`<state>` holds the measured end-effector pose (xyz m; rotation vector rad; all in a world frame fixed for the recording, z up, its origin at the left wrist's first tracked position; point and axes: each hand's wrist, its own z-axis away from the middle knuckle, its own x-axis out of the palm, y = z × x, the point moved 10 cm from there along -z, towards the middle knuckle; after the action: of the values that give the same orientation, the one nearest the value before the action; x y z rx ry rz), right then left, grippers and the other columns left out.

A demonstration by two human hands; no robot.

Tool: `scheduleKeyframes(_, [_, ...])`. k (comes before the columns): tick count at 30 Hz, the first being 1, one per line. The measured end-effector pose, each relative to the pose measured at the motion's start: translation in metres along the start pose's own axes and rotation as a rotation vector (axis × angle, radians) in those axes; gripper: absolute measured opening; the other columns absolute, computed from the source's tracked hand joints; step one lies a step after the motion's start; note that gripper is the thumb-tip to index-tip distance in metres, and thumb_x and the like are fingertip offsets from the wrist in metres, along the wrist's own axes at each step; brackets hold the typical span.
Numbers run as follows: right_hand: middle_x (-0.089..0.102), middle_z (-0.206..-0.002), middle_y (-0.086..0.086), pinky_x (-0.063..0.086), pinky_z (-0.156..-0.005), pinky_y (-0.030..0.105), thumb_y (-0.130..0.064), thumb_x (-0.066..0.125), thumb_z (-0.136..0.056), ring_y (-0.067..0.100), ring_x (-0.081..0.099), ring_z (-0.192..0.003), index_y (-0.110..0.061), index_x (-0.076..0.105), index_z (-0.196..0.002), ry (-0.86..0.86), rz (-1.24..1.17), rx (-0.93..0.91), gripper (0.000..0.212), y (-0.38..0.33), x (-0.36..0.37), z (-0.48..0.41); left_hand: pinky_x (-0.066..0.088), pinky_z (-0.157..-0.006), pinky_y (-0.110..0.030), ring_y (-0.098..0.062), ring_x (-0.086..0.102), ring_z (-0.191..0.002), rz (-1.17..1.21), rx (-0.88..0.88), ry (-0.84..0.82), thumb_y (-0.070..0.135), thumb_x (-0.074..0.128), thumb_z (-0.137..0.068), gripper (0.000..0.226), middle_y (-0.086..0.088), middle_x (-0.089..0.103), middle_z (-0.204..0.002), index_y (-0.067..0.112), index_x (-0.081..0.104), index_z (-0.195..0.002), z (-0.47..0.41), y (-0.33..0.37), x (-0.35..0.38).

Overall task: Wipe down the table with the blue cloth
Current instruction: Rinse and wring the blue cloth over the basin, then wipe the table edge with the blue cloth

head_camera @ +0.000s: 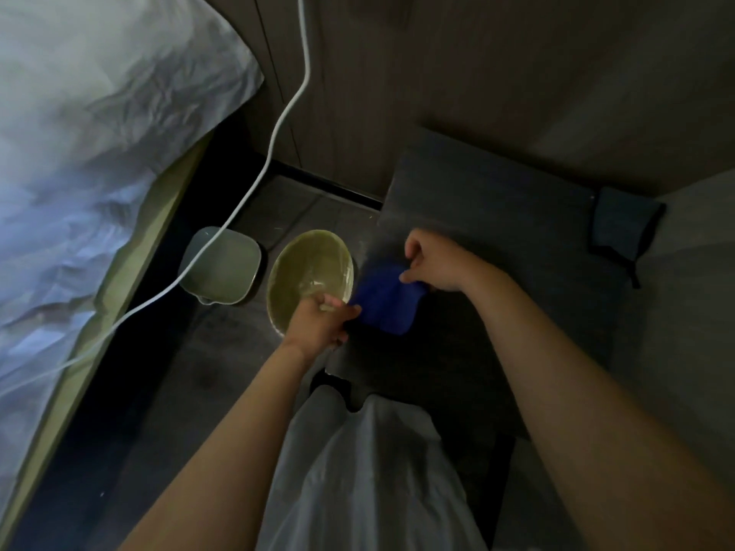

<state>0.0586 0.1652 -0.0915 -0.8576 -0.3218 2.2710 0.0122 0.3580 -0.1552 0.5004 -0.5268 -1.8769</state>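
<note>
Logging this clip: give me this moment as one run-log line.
phase: cloth handling | left hand and right hand: both gripping blue cloth | cloth: over dark table edge | wiping: not visible

A dim bedroom — rumpled white bedding (79,153) lies left of the left hand (318,324), dark wood-panelled wall (477,93) beyond.

Both hands hold the blue cloth (384,300) over the dark surface (497,240): the left hand (318,324) pinches its near corner, the right hand (433,260) its far edge. A green bowl (310,272) stands on the floor beside.
</note>
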Motion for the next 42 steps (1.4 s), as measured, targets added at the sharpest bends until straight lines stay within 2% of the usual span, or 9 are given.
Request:
scheduleKeyframes(4, [0.056,-0.1,0.002,0.051,-0.082,0.037,-0.017,0.066,-0.086,0.017,0.057,-0.09,-0.021,0.053,-0.101,-0.013,0.204,0.061,0.02,0.029,0.014,0.003,0.039,-0.04,-0.018,-0.013,0.055,-0.046,-0.268,0.038,-0.002,0.014,0.074,-0.08,0.029,-0.003,0.057,-0.064,0.018,0.046,-0.078,0.001,-0.015,0.031])
scheduleKeyframes(8, [0.057,-0.109,0.006,0.051,-0.086,0.04,-0.016,0.059,-0.091,0.021,0.057,-0.096,-0.017,0.053,-0.109,0.159,0.403,0.022,0.019,0.042,0.039,-0.004,0.056,-0.072,-0.039,-0.031,0.066,-0.073,-0.526,0.087,-0.004,0.017,0.071,-0.079,0.027,-0.007,0.063,-0.075,0.024,0.046,-0.074,0.005,-0.025,0.043])
scheduleKeyframes(13, [0.055,-0.115,0.006,0.049,-0.085,0.036,-0.014,0.058,-0.091,0.022,0.054,-0.106,-0.017,0.054,-0.11,0.354,0.464,-0.074,0.019,0.034,0.034,-0.009,0.049,-0.074,-0.036,-0.03,0.063,-0.084,-0.744,0.21,0.084,0.021,0.059,-0.089,0.009,-0.008,0.062,-0.086,0.014,0.053,-0.091,0.017,-0.009,0.039])
scheduleKeyframes(18, [0.056,-0.118,0.005,0.046,-0.089,0.034,-0.016,0.056,-0.093,0.021,0.052,-0.11,-0.016,0.054,-0.114,0.488,0.46,-0.164,0.021,0.014,0.03,-0.002,0.046,-0.071,-0.033,-0.025,0.057,-0.091,-0.86,0.558,0.183,0.012,0.058,-0.087,0.016,-0.009,0.058,-0.102,0.011,0.054,-0.103,0.038,0.019,0.053])
scheduleKeyframes(24, [0.067,-0.103,0.011,0.051,-0.08,0.037,-0.013,0.072,-0.075,0.029,0.064,-0.098,-0.009,0.069,-0.1,0.553,0.48,-0.213,0.026,0.04,0.081,0.037,0.041,-0.096,-0.037,-0.031,0.058,-0.109,-1.134,0.846,0.035,0.019,0.049,-0.077,0.047,-0.013,0.06,-0.119,0.003,0.059,-0.12,0.051,0.022,0.106])
scheduleKeyframes(27, [0.044,-0.147,0.014,0.032,-0.112,0.04,-0.013,0.054,-0.088,0.028,0.04,-0.137,-0.002,0.043,-0.141,0.44,0.426,-0.181,0.055,0.058,0.095,0.039,0.03,-0.11,-0.036,-0.031,0.05,-0.127,-1.245,0.851,0.023,0.026,0.04,-0.078,0.061,-0.016,0.054,-0.137,0.002,0.052,-0.134,0.045,0.02,0.106])
scheduleKeyframes(30, [0.009,-0.162,0.007,0.0,-0.121,0.034,-0.018,0.041,-0.097,0.018,0.004,-0.149,-0.008,0.012,-0.153,0.355,0.476,-0.193,0.064,0.058,0.098,0.037,0.014,-0.114,-0.037,-0.028,0.035,-0.14,-1.33,0.832,-0.04,0.033,0.032,-0.078,0.072,-0.014,0.04,-0.149,0.003,0.04,-0.143,0.037,0.02,0.107])
scheduleKeyframes(36, [-0.012,-0.161,0.005,0.001,-0.122,0.036,-0.024,0.037,-0.1,0.019,-0.01,-0.149,-0.011,-0.004,-0.153,0.243,0.478,-0.075,0.068,0.07,0.123,0.039,-0.009,-0.117,-0.032,-0.021,-0.007,-0.148,-1.619,0.757,-0.165,0.035,0.037,-0.095,0.075,-0.011,-0.005,-0.16,0.006,-0.003,-0.152,0.025,-0.009,0.114])
scheduleKeyframes(42, [-0.016,-0.16,0.008,-0.004,-0.121,0.039,-0.03,0.035,-0.101,0.022,-0.014,-0.148,-0.01,-0.01,-0.152,0.334,0.446,0.021,0.071,0.077,0.136,0.052,-0.01,-0.117,-0.035,-0.024,-0.014,-0.147,-1.767,0.761,-0.166,0.039,0.033,-0.097,0.076,-0.013,-0.014,-0.159,0.006,-0.009,-0.151,0.024,-0.018,0.106])
